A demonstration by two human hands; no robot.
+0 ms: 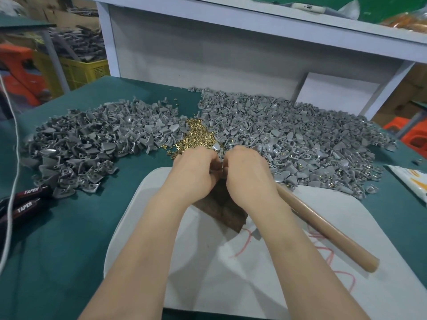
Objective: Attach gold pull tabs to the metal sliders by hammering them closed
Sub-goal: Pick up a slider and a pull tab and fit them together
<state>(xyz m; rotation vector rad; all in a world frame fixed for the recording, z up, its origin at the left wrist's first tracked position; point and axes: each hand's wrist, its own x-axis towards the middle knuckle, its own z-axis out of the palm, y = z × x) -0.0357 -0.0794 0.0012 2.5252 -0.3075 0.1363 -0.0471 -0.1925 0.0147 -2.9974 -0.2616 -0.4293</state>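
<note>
**While both hands close on one small piece, grey piles lie to either side**

Where the green table (69,239) runs far out to the left of the grip, a white cord (14,135) trails along its edge. Two black handles (25,204) marked TAPER lie beside the cord. Nearer the hands, also on their left, spreads the left pile of grey sliders (92,139). Just beyond the knuckles, between the two piles, sits a heap of gold pull tabs (196,135).

The left hand (196,168) and the right hand (248,173) meet knuckle to knuckle with fingers curled inward. Both pinch a small metal piece (222,167), of which only a glint shows in the gap. Whether it is a slider, a tab or both cannot be told.

Directly under the grip lies a brown block (221,209), resting on a white sheet (208,262) that reaches back toward the person. Right of the grip, the right pile of grey sliders (300,139) spreads wide, with gold specks among its nearest pieces. A wooden handle (323,225) lies untouched just beside the right wrist and slants away to the right across the sheet. Its far end is hidden behind that hand. Farthest right, a white and orange packet (411,183) lies at the table's edge.
</note>
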